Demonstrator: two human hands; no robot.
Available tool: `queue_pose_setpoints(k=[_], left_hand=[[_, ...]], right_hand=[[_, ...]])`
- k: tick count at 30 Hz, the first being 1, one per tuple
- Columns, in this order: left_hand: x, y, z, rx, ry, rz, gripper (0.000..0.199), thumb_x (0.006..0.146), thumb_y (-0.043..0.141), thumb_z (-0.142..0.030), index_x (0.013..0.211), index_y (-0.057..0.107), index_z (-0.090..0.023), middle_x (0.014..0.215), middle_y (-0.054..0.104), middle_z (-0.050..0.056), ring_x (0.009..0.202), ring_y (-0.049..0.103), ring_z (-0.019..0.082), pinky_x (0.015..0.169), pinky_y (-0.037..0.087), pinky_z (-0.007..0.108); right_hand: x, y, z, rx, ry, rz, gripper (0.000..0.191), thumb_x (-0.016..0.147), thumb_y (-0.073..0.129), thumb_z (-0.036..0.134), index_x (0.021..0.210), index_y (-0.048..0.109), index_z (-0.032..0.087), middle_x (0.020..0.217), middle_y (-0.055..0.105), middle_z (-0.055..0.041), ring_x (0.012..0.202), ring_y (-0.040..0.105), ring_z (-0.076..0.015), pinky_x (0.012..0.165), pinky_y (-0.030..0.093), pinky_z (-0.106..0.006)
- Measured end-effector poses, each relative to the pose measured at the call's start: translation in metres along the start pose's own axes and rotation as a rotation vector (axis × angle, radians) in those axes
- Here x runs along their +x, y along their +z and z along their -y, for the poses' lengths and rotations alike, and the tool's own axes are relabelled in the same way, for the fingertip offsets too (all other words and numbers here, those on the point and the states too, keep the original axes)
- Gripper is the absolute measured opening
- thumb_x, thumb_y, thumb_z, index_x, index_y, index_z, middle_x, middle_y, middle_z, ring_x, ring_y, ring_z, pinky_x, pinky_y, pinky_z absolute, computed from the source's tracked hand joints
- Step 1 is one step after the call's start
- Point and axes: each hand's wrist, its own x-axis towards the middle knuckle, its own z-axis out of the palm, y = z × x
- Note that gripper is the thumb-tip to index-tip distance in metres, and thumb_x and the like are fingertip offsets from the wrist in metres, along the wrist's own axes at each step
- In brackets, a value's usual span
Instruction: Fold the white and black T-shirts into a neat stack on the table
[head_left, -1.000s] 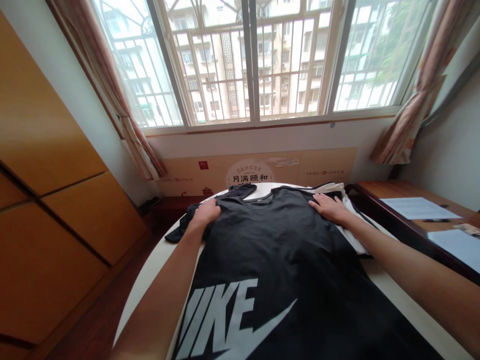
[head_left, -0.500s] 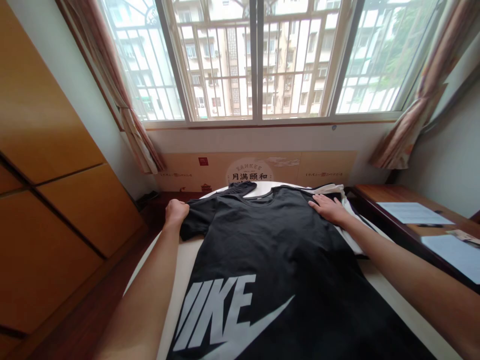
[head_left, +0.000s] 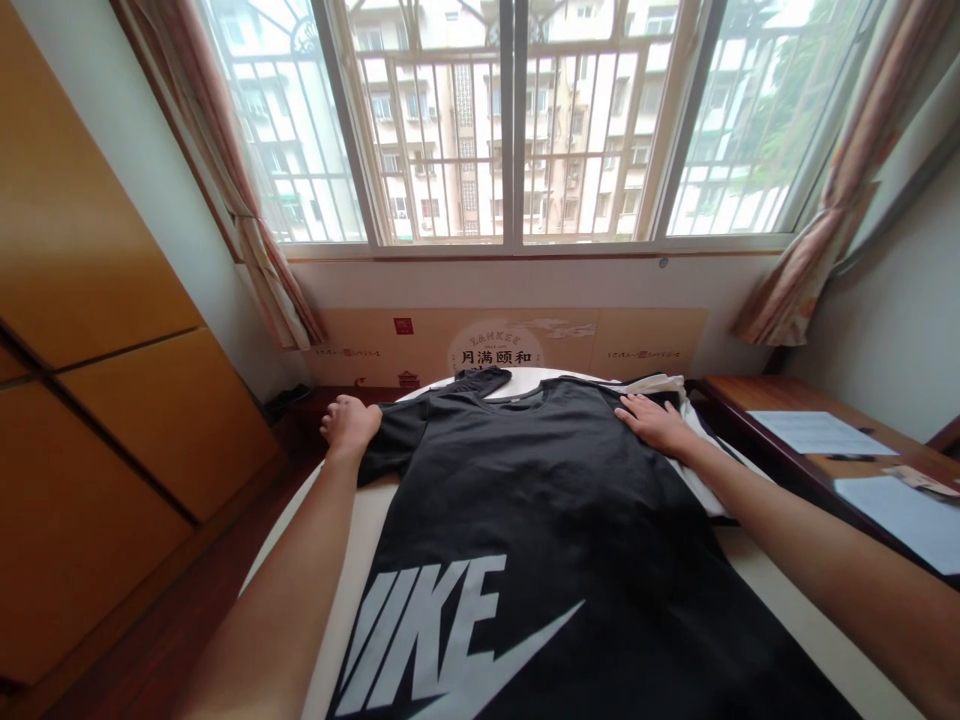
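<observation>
Black cotton T-shirt (head_left: 525, 480) fills my feed, spread flat on a round cream tabletop (head_left: 787, 590) with its large white NIKE print (head_left: 427, 640) toward the near side and its collar toward the window (head_left: 510, 130). The left hand (head_left: 347, 425) sits curled at the end of the sleeve, out by the table's rim. I cannot tell whether it is pinching the cloth or only resting against it. The right hand (head_left: 655, 423) lies open, its fingers spread and pressing flat on the far shoulder.

Under that shoulder, a white garment (head_left: 709, 480) pokes out, and a dark garment (head_left: 480, 376) shows past the collar. I'd watch the rim first: if the left hand pulls hard, the sleeve could drag over the curved edge and take the shirt with it. The right palm's pressure could also work against me, since any sideways push could ruck the cloth or shift the white layer beneath. That dark piece sits close to the far edge, so a tug could knock it toward the wooden desk (head_left: 795, 405) and its papers (head_left: 821, 432).
</observation>
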Motion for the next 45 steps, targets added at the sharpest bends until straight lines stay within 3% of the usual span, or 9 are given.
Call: queue_pose_setpoints(k=[4, 8, 12, 16, 24, 32, 37, 42, 45], left_hand=[[-0.034, 0.001, -0.046, 0.029, 0.300, 0.247, 0.043, 0.092, 0.058, -0.037, 0.128, 0.065, -0.015, 0.141, 0.065, 0.020, 0.131, 0.062, 0.038, 0.109, 0.048, 0.047], [-0.075, 0.026, -0.074, 0.071, 0.609, 0.579, 0.058, 0.099, 0.052, -0.050, 0.146, 0.057, -0.017, 0.157, 0.056, 0.017, 0.144, 0.053, 0.033, 0.118, 0.040, 0.042], [-0.099, 0.053, -0.068, 0.245, 0.693, 0.546, 0.068, 0.105, 0.041, -0.051, 0.163, 0.039, -0.014, 0.174, 0.028, 0.017, 0.161, 0.026, 0.035, 0.128, 0.022, 0.052], [-0.103, 0.063, -0.053, 0.227, 0.735, 0.464, 0.068, 0.108, 0.031, -0.048, 0.167, 0.032, -0.015, 0.175, 0.025, 0.013, 0.163, 0.022, 0.030, 0.130, 0.018, 0.048], [-0.109, 0.056, -0.054, 0.222, 0.508, 0.360, 0.083, 0.101, 0.031, -0.070, 0.166, 0.039, -0.019, 0.175, 0.025, 0.014, 0.162, 0.022, 0.037, 0.130, 0.014, 0.055], [-0.085, 0.051, -0.042, 0.165, 0.325, 0.211, 0.074, 0.105, 0.025, -0.052, 0.161, 0.044, -0.007, 0.170, 0.037, 0.019, 0.157, 0.035, 0.034, 0.128, 0.024, 0.049], [-0.067, 0.053, -0.028, 0.138, 0.201, 0.212, 0.071, 0.104, 0.026, -0.044, 0.159, 0.045, -0.004, 0.165, 0.043, 0.024, 0.154, 0.039, 0.034, 0.127, 0.026, 0.048], [-0.063, 0.050, -0.021, 0.140, 0.015, 0.215, 0.077, 0.096, 0.042, -0.061, 0.159, 0.048, -0.017, 0.171, 0.031, 0.025, 0.157, 0.023, 0.052, 0.118, 0.021, 0.077], [-0.067, 0.047, -0.020, 0.155, -0.001, 0.206, 0.085, 0.094, 0.044, -0.066, 0.161, 0.044, -0.013, 0.171, 0.026, 0.029, 0.156, 0.022, 0.056, 0.116, 0.020, 0.080]], right_hand=[[0.001, 0.003, -0.002, -0.001, -0.015, -0.008, 0.073, 0.107, 0.017, 0.059, 0.167, 0.034, 0.021, 0.175, 0.027, -0.0068, 0.163, 0.019, -0.0263, 0.129, 0.012, -0.065], [0.002, 0.003, -0.002, -0.007, -0.020, -0.022, 0.071, 0.108, 0.017, 0.059, 0.166, 0.036, 0.023, 0.175, 0.028, -0.0071, 0.163, 0.020, -0.0262, 0.129, 0.013, -0.064], [0.002, 0.003, -0.001, -0.013, -0.012, -0.024, 0.070, 0.108, 0.016, 0.060, 0.166, 0.037, 0.025, 0.175, 0.029, -0.0068, 0.163, 0.020, -0.0261, 0.129, 0.014, -0.063], [0.000, 0.003, 0.001, -0.011, -0.002, -0.025, 0.070, 0.108, 0.018, 0.058, 0.166, 0.036, 0.023, 0.175, 0.029, -0.0077, 0.163, 0.021, -0.0256, 0.129, 0.015, -0.063], [-0.012, -0.014, 0.026, -0.222, -0.209, -0.156, 0.063, 0.104, 0.028, 0.033, 0.162, 0.041, 0.013, 0.170, 0.038, -0.0143, 0.161, 0.027, -0.0258, 0.131, 0.005, -0.058], [0.002, -0.006, 0.086, 0.002, -0.224, 0.024, 0.067, 0.107, 0.030, 0.049, 0.169, 0.030, 0.021, 0.176, 0.023, -0.0093, 0.164, 0.018, -0.0295, 0.130, 0.009, -0.064], [0.024, -0.003, 0.054, 0.069, -0.057, 0.040, 0.068, 0.108, 0.023, 0.053, 0.169, 0.030, 0.023, 0.177, 0.021, -0.0109, 0.163, 0.018, -0.0313, 0.127, 0.010, -0.071], [0.031, -0.002, 0.022, 0.060, -0.005, 0.018, 0.068, 0.108, 0.020, 0.051, 0.166, 0.036, 0.019, 0.173, 0.032, -0.0107, 0.162, 0.024, -0.0309, 0.127, 0.007, -0.072], [0.026, -0.005, 0.023, 0.033, 0.005, 0.015, 0.066, 0.108, 0.019, 0.049, 0.165, 0.037, 0.021, 0.173, 0.033, -0.0102, 0.161, 0.025, -0.0314, 0.126, 0.007, -0.074]])
